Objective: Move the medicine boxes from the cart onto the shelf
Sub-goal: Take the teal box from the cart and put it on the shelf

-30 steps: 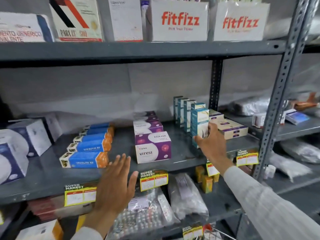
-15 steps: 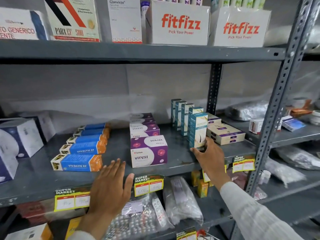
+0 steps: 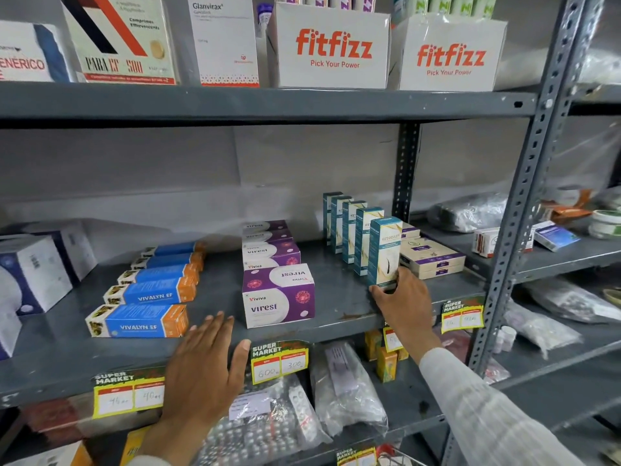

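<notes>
A tall teal medicine box (image 3: 384,250) stands upright on the grey middle shelf (image 3: 339,297), at the front of a row of matching teal boxes (image 3: 349,227). My right hand (image 3: 403,304) grips its base, thumb on the lower left corner and fingers on the right side. My left hand (image 3: 205,371) is flat and open over the shelf's front edge, holding nothing, just left of the purple Virest boxes (image 3: 277,295).
Blue and orange Vivalyn boxes (image 3: 141,321) lie in a row on the left. Flat cream boxes (image 3: 431,260) sit right of the teal row, beside the grey upright post (image 3: 524,210). Yellow price tags (image 3: 279,361) hang on the shelf edge. Bagged blister packs (image 3: 268,422) fill the shelf below.
My right hand has slid down from the middle of the front teal box to its base, and the box now stands on the shelf. My left hand stays flat at the shelf edge.
</notes>
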Motion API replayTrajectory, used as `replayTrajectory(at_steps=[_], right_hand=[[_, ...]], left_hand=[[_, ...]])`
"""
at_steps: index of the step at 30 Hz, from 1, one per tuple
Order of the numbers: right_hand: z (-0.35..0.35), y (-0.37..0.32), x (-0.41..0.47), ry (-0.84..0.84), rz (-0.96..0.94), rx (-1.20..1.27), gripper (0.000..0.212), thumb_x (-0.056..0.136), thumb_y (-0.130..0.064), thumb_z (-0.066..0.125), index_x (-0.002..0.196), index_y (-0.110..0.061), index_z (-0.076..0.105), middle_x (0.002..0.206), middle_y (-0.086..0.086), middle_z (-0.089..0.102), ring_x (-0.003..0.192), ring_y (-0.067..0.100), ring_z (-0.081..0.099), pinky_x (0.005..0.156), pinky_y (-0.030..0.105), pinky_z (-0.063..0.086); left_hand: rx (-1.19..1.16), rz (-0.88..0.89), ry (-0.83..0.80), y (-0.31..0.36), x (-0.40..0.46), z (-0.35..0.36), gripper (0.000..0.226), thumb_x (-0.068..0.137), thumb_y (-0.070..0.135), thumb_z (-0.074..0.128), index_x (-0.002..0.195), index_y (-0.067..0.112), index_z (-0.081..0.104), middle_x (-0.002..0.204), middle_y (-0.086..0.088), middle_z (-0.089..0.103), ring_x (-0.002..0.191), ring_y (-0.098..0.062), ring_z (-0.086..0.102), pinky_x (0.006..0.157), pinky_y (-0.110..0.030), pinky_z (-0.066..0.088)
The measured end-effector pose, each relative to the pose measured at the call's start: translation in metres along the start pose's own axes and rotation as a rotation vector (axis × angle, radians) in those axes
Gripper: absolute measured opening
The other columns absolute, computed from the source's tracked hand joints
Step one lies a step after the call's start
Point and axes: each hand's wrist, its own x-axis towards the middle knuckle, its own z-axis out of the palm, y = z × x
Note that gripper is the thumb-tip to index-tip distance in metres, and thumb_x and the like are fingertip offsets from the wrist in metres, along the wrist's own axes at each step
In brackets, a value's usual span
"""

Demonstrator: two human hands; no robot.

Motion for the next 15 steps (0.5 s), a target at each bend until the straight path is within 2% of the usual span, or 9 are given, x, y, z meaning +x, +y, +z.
replayTrajectory(at_steps=[11,15], right_hand=[[-0.0012,0.0021,-0.0001,-0.017,0.002,-0.029,0.051,0.08,-0.053,0.077,0.114,-0.023,0.054,0.122,0.002,0.068,0.113,0.025,0.06,0.09,0.038,0.052],[-0.0027,0.0015,0.0002,-0.054,-0.002,-0.027,0.053,0.081,-0.051,0.077,0.12,-0.022,0.055,0.126,0.003,0.068,0.116,0.025,0.059,0.094,0.038,0.051]], left_hand=[[-0.008,-0.007,0.0,0.0003,-0.0003,-0.0009,0.076,0.1,0.062,0.019,0.147,0.013,0.053,0.155,-0.008,0.052,0.146,-0.023,0.046,0.124,-0.041,0.029],[-0.005,-0.003,0.0,0.0003,-0.0008,-0.0011,0.075,0.1,0.061,0.022,0.146,0.011,0.055,0.153,-0.009,0.054,0.144,-0.024,0.049,0.123,-0.043,0.031]])
